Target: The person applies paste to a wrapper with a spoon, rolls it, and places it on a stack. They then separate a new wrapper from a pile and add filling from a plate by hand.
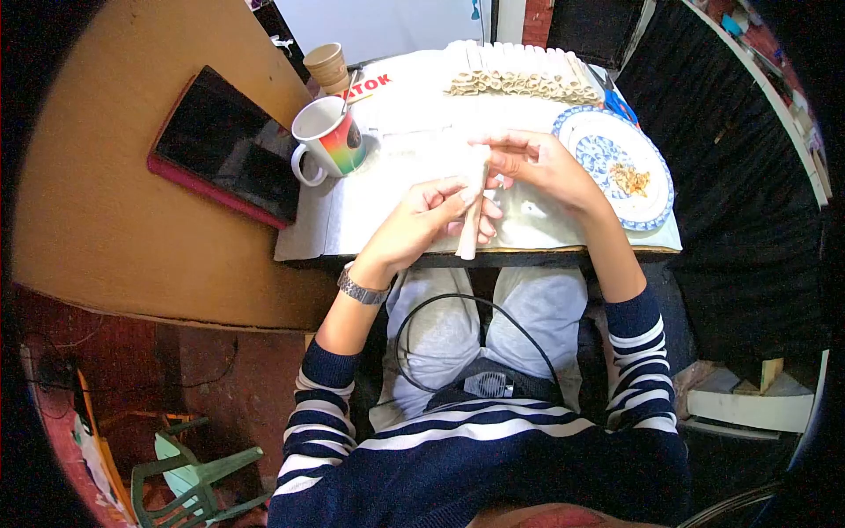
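Held between both hands above the paper-covered table point(370, 220): a long pale rolled-paper tube point(472, 211), likely for rolling tight. Left hand point(422, 220) pinched round its middle, right hand point(532, 163) gripped the top. Finished rolls point(519, 75) stacked behind, rainbow-striped mug point(330, 136) set aside left.

Pale rolled wrapper point(470, 211), long and slim, roughly upright, apparently pinched between both hands, above table edge
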Tool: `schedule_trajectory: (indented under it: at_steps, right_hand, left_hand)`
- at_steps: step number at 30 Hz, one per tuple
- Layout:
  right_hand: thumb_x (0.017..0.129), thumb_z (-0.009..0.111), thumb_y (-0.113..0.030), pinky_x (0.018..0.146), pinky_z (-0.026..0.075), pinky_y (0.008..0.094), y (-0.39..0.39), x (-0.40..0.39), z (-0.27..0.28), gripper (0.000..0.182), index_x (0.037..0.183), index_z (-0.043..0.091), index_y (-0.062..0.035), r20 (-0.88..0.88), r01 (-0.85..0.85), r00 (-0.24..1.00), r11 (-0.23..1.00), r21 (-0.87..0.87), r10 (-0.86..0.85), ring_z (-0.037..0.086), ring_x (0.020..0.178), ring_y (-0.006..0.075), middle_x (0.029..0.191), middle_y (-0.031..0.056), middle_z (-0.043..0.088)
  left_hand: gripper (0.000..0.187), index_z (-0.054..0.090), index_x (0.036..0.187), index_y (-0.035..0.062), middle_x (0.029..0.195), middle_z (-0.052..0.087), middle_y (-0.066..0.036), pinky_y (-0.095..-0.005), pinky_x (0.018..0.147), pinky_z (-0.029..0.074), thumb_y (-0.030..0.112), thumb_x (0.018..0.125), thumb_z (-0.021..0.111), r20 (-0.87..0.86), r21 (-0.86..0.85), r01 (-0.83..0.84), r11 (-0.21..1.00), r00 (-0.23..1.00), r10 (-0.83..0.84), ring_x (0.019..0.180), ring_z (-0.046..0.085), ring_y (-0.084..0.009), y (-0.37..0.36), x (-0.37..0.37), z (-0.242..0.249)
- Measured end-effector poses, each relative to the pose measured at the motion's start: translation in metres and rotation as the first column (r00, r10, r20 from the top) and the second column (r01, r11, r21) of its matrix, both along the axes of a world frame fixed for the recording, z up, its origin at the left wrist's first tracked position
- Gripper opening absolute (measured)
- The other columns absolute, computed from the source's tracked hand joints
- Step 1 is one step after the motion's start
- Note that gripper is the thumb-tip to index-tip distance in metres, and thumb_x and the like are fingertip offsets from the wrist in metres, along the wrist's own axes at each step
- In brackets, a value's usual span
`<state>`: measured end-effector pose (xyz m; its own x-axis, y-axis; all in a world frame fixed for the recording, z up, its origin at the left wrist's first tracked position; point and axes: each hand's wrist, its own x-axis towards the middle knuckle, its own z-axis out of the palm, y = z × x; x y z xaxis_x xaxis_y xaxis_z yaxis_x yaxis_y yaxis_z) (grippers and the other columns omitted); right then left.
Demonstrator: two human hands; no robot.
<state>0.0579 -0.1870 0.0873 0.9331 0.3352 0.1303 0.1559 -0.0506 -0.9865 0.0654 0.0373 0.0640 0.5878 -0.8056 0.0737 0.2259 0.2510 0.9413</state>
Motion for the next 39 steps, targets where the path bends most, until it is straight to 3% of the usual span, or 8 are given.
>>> schedule_trajectory:
  at_steps: [4,9,14,18,26,28,32,39]
  right_hand:
    - [0.094,0.069,-0.023,0.088,0.051,0.0254,-0.004,-0.003,-0.007,0.039,0.121,0.062,0.0046,0.002,-0.121,0.993,0.99,0.069,0.121,0.065,0.1,0.0134,0.112,0.0087,0.068]
    - [0.093,0.069,-0.021,0.084,0.053,0.0258,0.001,-0.005,-0.013,0.036,0.118,0.062,0.0038,-0.054,-0.079,0.994,0.97,0.228,0.094,0.066,0.094,0.0135,0.107,0.0077,0.069]
    - [0.092,0.071,-0.022,0.078,0.053,0.0253,0.007,-0.007,-0.012,0.033,0.114,0.063,0.0026,-0.036,0.009,0.999,0.978,0.208,-0.001,0.066,0.086,0.0124,0.101,0.0061,0.069]
    - [0.094,0.068,-0.019,0.073,0.05,0.0224,0.012,-0.012,-0.005,0.025,0.11,0.064,-0.0001,-0.048,0.059,0.998,0.976,0.209,-0.05,0.061,0.079,0.0084,0.094,0.0025,0.068]
    - [0.096,0.066,-0.019,0.067,0.046,0.0199,0.01,-0.021,0.005,0.023,0.108,0.068,0.0002,-0.175,0.039,0.985,0.985,0.165,-0.009,0.056,0.075,0.0054,0.088,0.0022,0.066]
    - [0.095,0.067,-0.019,0.069,0.047,0.0208,0.01,-0.019,0.007,0.024,0.11,0.068,0.0003,-0.112,0.128,0.987,0.986,0.109,-0.116,0.058,0.078,0.006,0.09,0.003,0.068]
    - [0.095,0.066,-0.02,0.075,0.051,0.0241,0.001,-0.003,0.015,0.029,0.115,0.066,0.0012,-0.069,0.235,0.971,0.963,0.131,-0.227,0.064,0.086,0.0097,0.1,0.0049,0.07]
    - [0.099,0.06,-0.019,0.084,0.056,0.0236,-0.066,0.093,0.06,0.03,0.118,0.063,0.0041,-0.134,0.33,0.939,0.938,0.103,-0.315,0.067,0.092,0.0113,0.108,0.0087,0.068]
  left_hand:
    - [0.045,0.048,0.136,-0.0056,0.117,0.064,-0.02,-0.0378,0.091,0.056,0.026,0.104,0.048,-0.073,-0.147,0.093,0.985,0.992,-0.104,0.099,0.067,-0.0247,0.003,0.003,-0.005]
    - [0.046,0.046,0.137,-0.0066,0.124,0.061,-0.023,-0.0405,0.093,0.055,0.026,0.104,0.047,-0.13,-0.195,0.129,0.972,0.979,-0.157,0.106,0.066,-0.0282,-0.001,0.0,-0.006]
    - [0.046,0.047,0.137,-0.0052,0.122,0.063,-0.021,-0.038,0.093,0.055,0.027,0.104,0.05,-0.158,-0.068,0.029,0.997,0.987,-0.04,0.107,0.067,-0.0277,-0.003,-0.009,0.005]
    - [0.041,0.049,0.134,-0.0043,0.115,0.067,-0.016,-0.0349,0.092,0.055,0.022,0.103,0.053,0.07,0.093,-0.089,0.992,0.994,0.083,0.103,0.069,-0.0243,-0.01,-0.013,0.002]
    - [0.03,0.056,0.121,-0.0046,0.108,0.069,-0.014,-0.0315,0.088,0.055,0.019,0.103,0.052,0.075,0.056,-0.06,0.997,0.996,0.056,0.096,0.069,-0.0207,-0.021,-0.002,0.003]
    - [0.029,0.057,0.119,-0.0044,0.109,0.069,-0.014,-0.0307,0.087,0.055,0.019,0.104,0.051,0.106,0.093,-0.047,0.995,0.994,0.037,0.096,0.07,-0.0206,-0.024,0.001,0.01]
    - [0.043,0.049,0.135,-0.0054,0.122,0.065,-0.015,-0.0297,0.096,0.05,0.022,0.103,0.054,0.165,0.151,-0.032,0.988,0.986,0.006,0.107,0.066,-0.0192,-0.033,0.013,0.015]
    - [0.054,0.054,0.13,-0.0094,0.127,0.063,-0.021,-0.033,0.099,0.049,0.031,0.095,0.065,0.605,0.433,-0.275,0.858,0.794,-0.051,0.113,0.063,-0.0233,-0.032,0.074,0.049]
